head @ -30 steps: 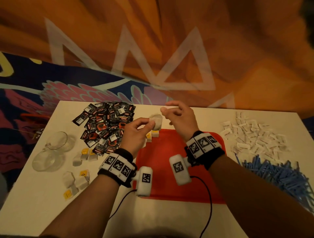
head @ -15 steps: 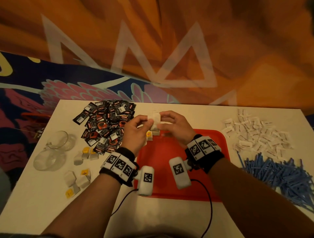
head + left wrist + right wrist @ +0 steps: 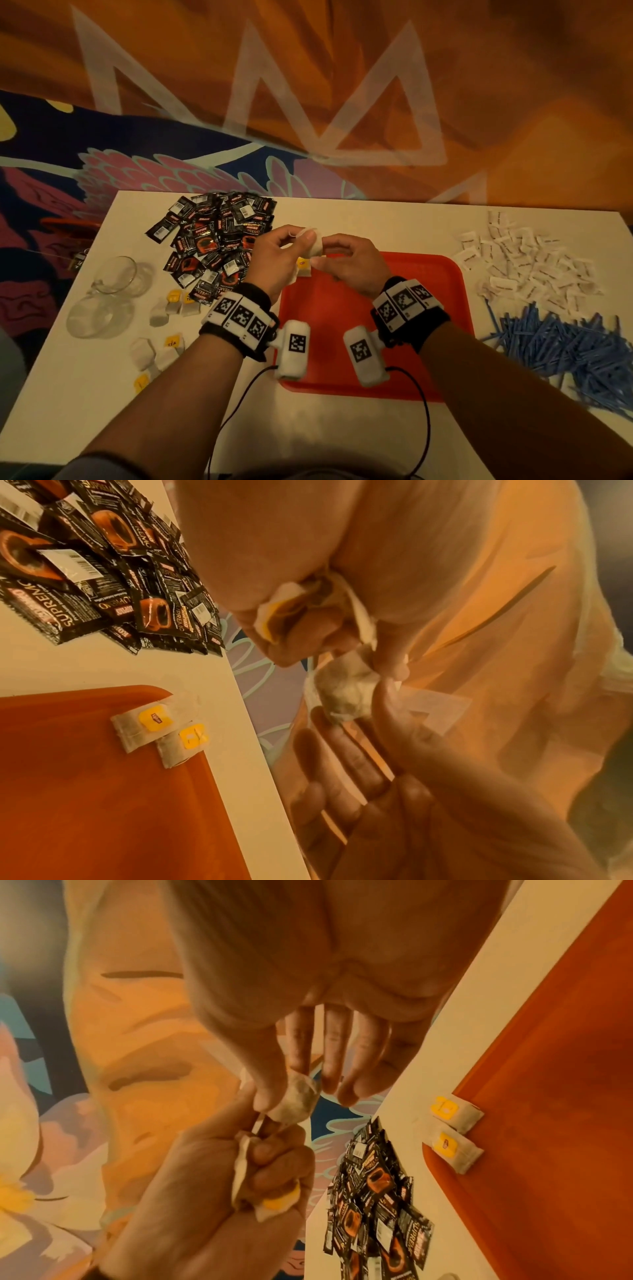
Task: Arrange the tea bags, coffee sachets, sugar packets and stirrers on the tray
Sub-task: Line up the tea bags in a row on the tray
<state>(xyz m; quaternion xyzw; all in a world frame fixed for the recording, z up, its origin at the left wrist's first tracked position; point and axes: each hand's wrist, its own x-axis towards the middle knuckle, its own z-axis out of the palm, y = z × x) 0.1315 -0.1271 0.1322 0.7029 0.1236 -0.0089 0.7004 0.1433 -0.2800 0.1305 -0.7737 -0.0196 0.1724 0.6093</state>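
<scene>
Head view, left to right: two clear glass cups sit near the table's left edge at about nine o'clock from the tray. Loose tea bags with yellow tags lie scattered between the cups and the tray's left rim. A heap of black coffee sachets fills the table's far left corner, at roughly ten o'clock from the tray.

The left hand hovers over the tray's far left corner, its lower fingers curled around crumpled tea bags with a yellow tag, thumb and forefinger pinching one end of a held tea bag. The right hand, at three o'clock from the left one, pinches the bag's other end between thumb and forefinger; its remaining fingers hang straight and close together. Two placed tea bags lie side by side, overlapping the tray's far left rim.

Most of the red tray floor shows bare beneath the wrists. White sugar packets spread at two o'clock from the tray, just beside its right rim, and blue stirrers pile at four o'clock, reaching the table's right edge.
</scene>
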